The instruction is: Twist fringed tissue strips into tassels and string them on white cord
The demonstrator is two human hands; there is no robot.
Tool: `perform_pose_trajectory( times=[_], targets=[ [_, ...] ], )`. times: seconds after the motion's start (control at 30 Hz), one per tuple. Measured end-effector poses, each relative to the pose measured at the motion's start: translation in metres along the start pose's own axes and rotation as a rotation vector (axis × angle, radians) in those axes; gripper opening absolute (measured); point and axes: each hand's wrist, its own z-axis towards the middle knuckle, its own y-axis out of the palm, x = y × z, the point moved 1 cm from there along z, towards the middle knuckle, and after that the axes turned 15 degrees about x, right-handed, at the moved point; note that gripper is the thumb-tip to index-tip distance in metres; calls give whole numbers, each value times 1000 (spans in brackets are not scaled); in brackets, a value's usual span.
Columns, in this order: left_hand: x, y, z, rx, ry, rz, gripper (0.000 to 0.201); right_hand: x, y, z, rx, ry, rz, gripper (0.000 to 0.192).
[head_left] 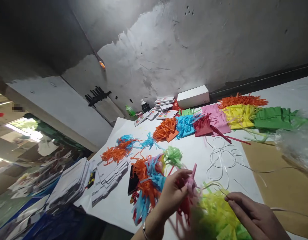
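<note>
Paper fringe in pink and red (pixel 190 186) lies at the near edge of the tabletop (pixel 194 153), pinched shut in the fingers of the left hand (pixel 172 193) beside a yellow-green bundle (pixel 216 213). At that bundle the right hand (pixel 255 218) nips a thin strip (pixel 222 192) between fingertips. Stacked fringed sheets (pixel 240 115), a white box (pixel 193 96) and printed cards (pixel 164 113) sit along the far edge; their print is too small to read.

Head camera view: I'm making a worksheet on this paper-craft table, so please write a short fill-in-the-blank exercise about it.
1. The left hand pinches a bundle of ____ paper strips.
2. The fringed paper nearest the right hand is yellow-____.
3. The box by the wall is ____.
4. At the far right of the row of folded fringe lies the ____ stack.

Missing words: pink; green; white; green
</note>
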Motion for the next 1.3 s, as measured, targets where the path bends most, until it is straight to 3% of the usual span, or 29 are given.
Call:
perform_pose_trajectory(
  times=[0.13, 0.37, 0.63, 0.73, 0.93, 1.13, 1.3],
  targets=[
    [14, 18, -17, -13, -34, -300, 30, -19, 5, 6, -73, -107, -7, 25],
    [12, 41, -26, -25, -3, -317, 23, -25, 5, 9, -116, -83, -3, 30],
    [11, 50, -34, 4, -18, -301, 16, -11, -3, 9, -177, -117, -77, 27],
    [12, 50, -34, 52, 123, -236, 22, -8, -6, 8, -160, -131, -107, 25],
    [15, 54, -36, 176, 666, 100, 37, -9, -9, 3, -205, -202, -235, 25],
    [11, 58, -43, 110, 780, 226, 36, -15, -8, 8, -179, 63, -10, 29],
    [11, 63, -45, 63, 807, 204, 33, -1, -2, 6, -335, 455, 251, 48]
  ],
)
